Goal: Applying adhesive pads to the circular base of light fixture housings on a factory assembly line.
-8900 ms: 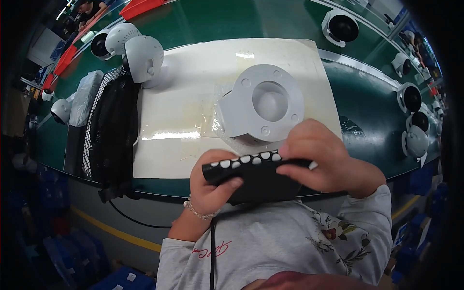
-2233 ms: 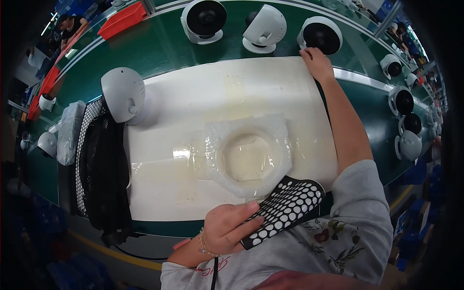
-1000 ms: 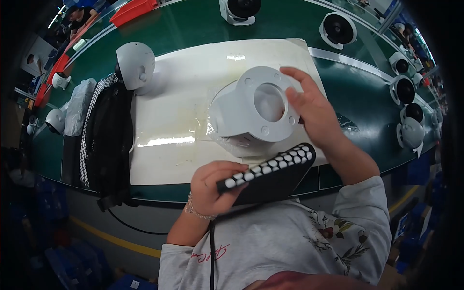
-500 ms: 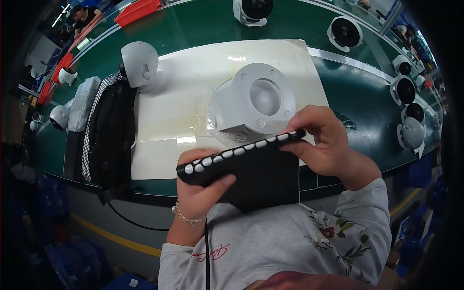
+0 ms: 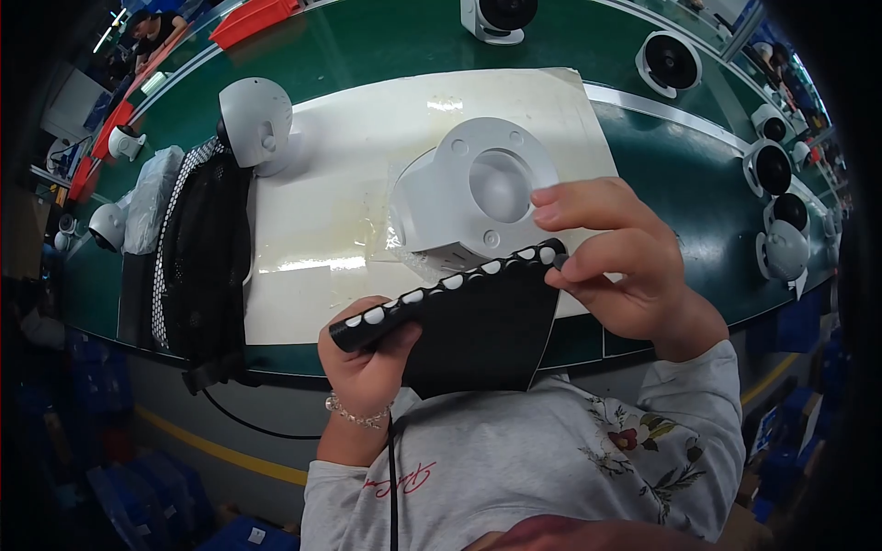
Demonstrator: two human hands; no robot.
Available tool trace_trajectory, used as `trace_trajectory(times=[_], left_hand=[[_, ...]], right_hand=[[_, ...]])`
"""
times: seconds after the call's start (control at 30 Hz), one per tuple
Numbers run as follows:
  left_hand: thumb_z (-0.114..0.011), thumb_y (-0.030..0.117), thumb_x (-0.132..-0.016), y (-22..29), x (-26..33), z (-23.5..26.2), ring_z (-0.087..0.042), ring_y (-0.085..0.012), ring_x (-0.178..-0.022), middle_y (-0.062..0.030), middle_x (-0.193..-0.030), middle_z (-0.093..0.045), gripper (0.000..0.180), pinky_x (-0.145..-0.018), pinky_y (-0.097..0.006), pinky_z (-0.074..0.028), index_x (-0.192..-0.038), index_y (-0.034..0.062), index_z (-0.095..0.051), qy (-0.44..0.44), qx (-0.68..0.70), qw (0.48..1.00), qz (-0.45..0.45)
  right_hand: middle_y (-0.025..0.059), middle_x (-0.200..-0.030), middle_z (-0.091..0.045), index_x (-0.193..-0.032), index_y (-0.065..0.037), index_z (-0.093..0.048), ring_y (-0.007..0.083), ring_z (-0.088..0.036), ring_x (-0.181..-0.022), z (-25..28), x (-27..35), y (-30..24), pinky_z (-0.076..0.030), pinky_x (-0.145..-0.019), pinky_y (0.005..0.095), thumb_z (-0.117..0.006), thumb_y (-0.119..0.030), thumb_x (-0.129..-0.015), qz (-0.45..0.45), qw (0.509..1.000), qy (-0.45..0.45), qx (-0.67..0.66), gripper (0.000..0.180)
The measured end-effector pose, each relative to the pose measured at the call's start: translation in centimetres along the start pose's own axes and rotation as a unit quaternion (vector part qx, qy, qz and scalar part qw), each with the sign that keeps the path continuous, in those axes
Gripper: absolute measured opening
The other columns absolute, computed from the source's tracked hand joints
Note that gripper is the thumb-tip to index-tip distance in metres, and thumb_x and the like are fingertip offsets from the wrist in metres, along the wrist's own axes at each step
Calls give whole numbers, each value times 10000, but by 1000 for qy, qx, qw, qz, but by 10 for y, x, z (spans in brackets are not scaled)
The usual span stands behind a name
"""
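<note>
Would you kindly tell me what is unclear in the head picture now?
In the head view:
- Top fan: cut off by the upper edge.
- Small grey piece at the right hand: too small to identify.
- Fingertips of the left hand: hidden by the black sheet.

I can see the left hand [image 5: 366, 367] curled in a grip and the right hand [image 5: 634, 266] pinching, index finger [image 5: 571, 204] held apart.

Now smooth white plastic is seen on the housing [image 5: 439, 204], one o'clock! Matt black is shown by the sheet [image 5: 482, 323], five o'clock.
</note>
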State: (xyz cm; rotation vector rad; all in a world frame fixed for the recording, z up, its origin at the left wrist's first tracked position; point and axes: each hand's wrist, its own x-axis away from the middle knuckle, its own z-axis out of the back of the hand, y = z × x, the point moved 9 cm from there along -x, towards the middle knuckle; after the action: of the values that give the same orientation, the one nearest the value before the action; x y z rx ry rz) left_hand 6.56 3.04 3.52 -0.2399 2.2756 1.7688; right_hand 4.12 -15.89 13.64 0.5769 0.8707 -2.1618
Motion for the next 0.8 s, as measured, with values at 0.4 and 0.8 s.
trace_trajectory(times=[0.4, 0.8], left_hand=[[-628, -66, -681, 0, -1, -12, -475, -77, -539, -35, -621, -537, 88, -491, -194, -364, -744, -49, -570, -17, -30, 999, -3], [-643, -50, -631, 8, -10, -26, -524, -133, -556, -69, -663, -573, 116, -510, -239, -405, -721, -16, -578, -100, -126, 985, -58]], right_hand=[[63, -876, -539, -1024, -173, -379, 236, -564, -800, -5, -1, -18, -363, -699, 375, -593, 107, -660, 96, 992, 24, -78, 506], [53, -896, -438, -1140, -118, -390, 165, -530, -736, -7, -10, -8, -415, -610, 269, -472, 124, -742, 83, 993, -6, -88, 473]])
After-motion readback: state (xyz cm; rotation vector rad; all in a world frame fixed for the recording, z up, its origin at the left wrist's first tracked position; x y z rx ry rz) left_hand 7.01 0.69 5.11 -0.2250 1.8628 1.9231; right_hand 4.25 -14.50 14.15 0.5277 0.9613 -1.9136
